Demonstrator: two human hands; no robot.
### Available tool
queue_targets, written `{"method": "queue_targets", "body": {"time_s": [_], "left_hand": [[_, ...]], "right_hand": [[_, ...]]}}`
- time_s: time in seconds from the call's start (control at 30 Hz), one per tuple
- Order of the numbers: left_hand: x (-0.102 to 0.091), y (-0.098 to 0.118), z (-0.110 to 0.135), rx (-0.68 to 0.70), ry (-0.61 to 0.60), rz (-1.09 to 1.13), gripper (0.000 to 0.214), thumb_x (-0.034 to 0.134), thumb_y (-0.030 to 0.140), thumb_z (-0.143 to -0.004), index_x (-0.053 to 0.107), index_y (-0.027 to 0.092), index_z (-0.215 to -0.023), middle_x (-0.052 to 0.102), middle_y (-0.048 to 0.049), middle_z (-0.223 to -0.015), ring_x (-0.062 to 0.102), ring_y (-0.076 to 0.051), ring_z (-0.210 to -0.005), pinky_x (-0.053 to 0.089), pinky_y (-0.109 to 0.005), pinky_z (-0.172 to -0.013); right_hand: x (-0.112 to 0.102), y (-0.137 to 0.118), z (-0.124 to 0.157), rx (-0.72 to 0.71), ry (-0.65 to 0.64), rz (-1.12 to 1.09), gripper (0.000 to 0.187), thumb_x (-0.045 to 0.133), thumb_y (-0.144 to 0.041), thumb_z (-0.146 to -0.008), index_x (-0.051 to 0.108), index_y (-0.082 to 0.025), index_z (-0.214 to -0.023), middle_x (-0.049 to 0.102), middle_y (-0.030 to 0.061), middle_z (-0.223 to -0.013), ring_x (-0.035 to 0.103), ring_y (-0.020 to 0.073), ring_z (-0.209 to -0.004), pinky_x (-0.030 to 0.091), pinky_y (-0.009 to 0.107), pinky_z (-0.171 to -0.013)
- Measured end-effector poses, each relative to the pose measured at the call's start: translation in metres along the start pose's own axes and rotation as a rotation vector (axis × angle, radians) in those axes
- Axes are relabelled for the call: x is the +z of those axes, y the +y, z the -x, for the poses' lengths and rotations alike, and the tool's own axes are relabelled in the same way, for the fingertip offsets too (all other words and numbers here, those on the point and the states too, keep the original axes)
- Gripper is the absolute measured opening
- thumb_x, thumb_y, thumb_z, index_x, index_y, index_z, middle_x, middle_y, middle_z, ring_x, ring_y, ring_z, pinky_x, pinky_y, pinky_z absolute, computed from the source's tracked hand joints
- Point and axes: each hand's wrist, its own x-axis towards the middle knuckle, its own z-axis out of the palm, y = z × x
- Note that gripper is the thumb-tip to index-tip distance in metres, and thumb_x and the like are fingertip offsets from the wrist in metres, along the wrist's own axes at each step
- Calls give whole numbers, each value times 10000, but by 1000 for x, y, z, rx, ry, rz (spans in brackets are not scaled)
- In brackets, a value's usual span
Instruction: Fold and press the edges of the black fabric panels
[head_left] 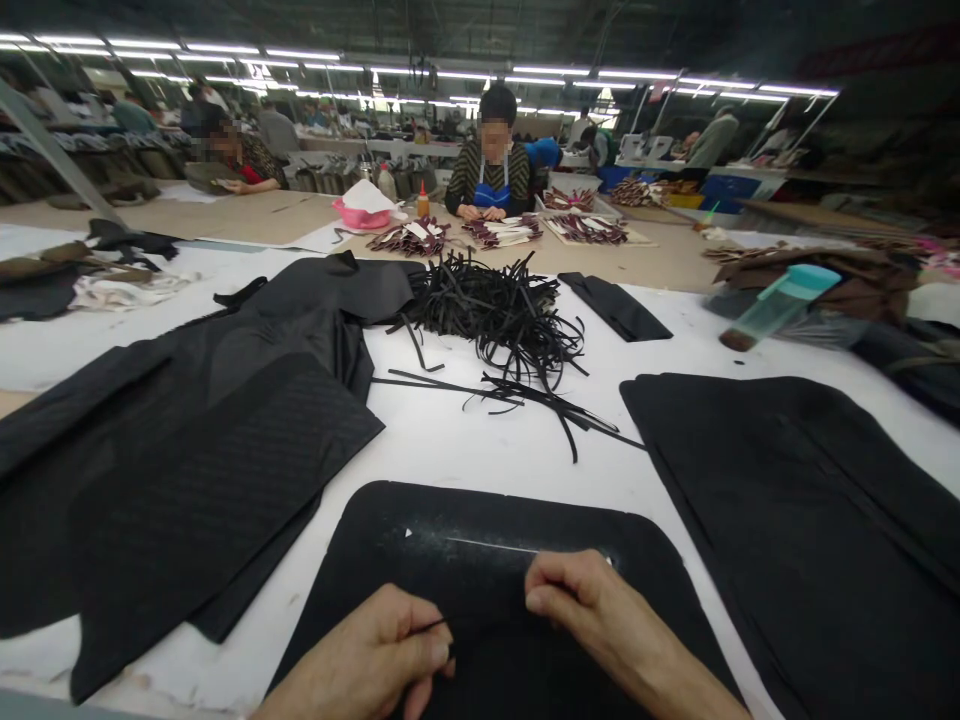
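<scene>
My left hand [390,645] is closed, pinching a thin black strip [429,627] between thumb and fingers. It is over the lower middle of a black panel [480,590] with rounded corners. To its right, my right hand [577,595] is closed in a pinch near the panel's upper right; whatever its fingertips hold cannot be made out. A thin white line and small white triangular marks show on the panel, with pale dusty smudges around them. Beyond the panel lies a tangled heap of narrow black strips [495,310], several of them trailing towards me.
Large black sheets [217,440] are stacked at left, more black pieces [810,500] at right. A teal-lidded container [780,305] leans at the right. Across the table a co-worker [491,165] sits behind maroon and white bundles [502,230] and an orange bottle [423,200].
</scene>
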Motion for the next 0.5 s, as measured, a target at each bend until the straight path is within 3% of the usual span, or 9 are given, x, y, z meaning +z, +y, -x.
{"method": "queue_targets", "body": {"time_s": [0.1, 0.27, 0.43, 0.5], "left_hand": [[-16, -14, 5, -94, 48, -41, 227, 516, 376, -675, 576, 158, -701, 467, 59, -416, 223, -54, -331, 104, -217, -347], [-38, -27, 4, -78, 151, 14, 401, 507, 582, -649, 514, 184, -699, 532, 40, -499, 205, -44, -317, 94, -233, -355], [-41, -17, -1, -13, 305, -69, 310, 511, 471, -698, 532, 173, -618, 392, 79, -443, 205, -58, -359, 107, -235, -383], [-42, -15, -6, 15, 374, -47, 259, 524, 421, -688, 542, 171, -625, 431, 68, -458, 227, -66, -375, 131, -236, -395]], "right_hand": [[-8, 26, 15, 102, 28, -37, 205, 466, -310, -830, 507, -203, -660, 459, -37, -624, 419, 123, -617, 309, 228, -564], [-11, 59, 35, 222, 108, -141, 251, 410, -381, -851, 458, -205, -679, 400, -34, -625, 379, 128, -599, 309, 235, -548], [-3, 80, 44, 320, 189, -302, 295, 440, -478, -826, 498, -207, -725, 381, -39, -626, 359, 128, -570, 302, 236, -515], [-3, 87, 44, 362, 208, -339, 331, 476, -525, -797, 526, -206, -724, 409, -31, -628, 373, 131, -568, 308, 238, -512]]}}
